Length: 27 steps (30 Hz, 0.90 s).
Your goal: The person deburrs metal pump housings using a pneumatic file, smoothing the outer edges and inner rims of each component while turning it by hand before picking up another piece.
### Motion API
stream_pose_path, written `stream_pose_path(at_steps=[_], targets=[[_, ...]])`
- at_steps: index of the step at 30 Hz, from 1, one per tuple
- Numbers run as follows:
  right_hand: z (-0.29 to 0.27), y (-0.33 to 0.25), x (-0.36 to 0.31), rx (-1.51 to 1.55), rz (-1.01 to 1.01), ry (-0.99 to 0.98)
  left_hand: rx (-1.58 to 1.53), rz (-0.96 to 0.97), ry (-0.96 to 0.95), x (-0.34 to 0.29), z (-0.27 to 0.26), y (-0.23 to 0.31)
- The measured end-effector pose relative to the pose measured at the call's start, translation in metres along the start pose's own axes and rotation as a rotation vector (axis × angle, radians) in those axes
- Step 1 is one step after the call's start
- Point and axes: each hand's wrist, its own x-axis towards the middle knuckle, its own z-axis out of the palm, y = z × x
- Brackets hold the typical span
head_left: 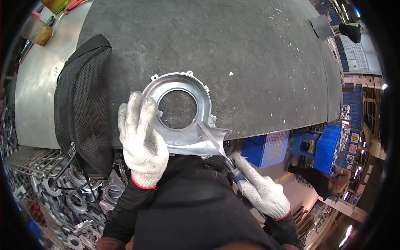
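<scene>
A silvery cast-metal housing [180, 136] lies on the dark grey work surface close to my body. It has a large round opening, small lugs round its rim and a flared outlet at the lower right. My left hand [141, 139], in a white knit glove with a red cuff, rests on the housing's left side, fingers stretched out. My right hand [261, 187], gloved alike, is closed round the blue handle of a slim flat file [213, 141]. The file's blade slants up-left across the outlet, its tip by the inner ring. Whether the tip presses on the metal I cannot tell.
A black mesh bag [85, 104] stands left of the housing. Below it, a wire basket [37, 160] and many metal castings [77, 202] fill the lower left. Blue crates [266, 148] stand beyond the table's right edge. A person [323, 181] is farther off at right.
</scene>
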Motion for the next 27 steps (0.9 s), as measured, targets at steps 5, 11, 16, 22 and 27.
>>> stream_pose_path(at_steps=[5, 11, 16, 22, 27], targets=[[-0.005, 0.003, 0.001, -0.187, -0.113, 0.037, 0.018, -0.011, 0.006, 0.001, -0.002, 0.0], [-0.029, 0.005, 0.002, -0.426, -0.167, 0.033, -0.117, 0.079, -0.311, 0.024, -0.039, -0.007], [-0.043, 0.01, 0.018, -0.501, -0.353, 0.086, 0.094, 0.138, -0.481, 0.031, -0.044, -0.008], [-0.056, -0.018, 0.041, -0.671, -0.451, -0.015, -0.131, 0.097, -0.344, 0.023, -0.034, -0.029], [-0.063, -0.004, 0.047, -0.595, -0.464, -0.073, -0.183, 0.002, -0.36, 0.023, -0.032, -0.028]])
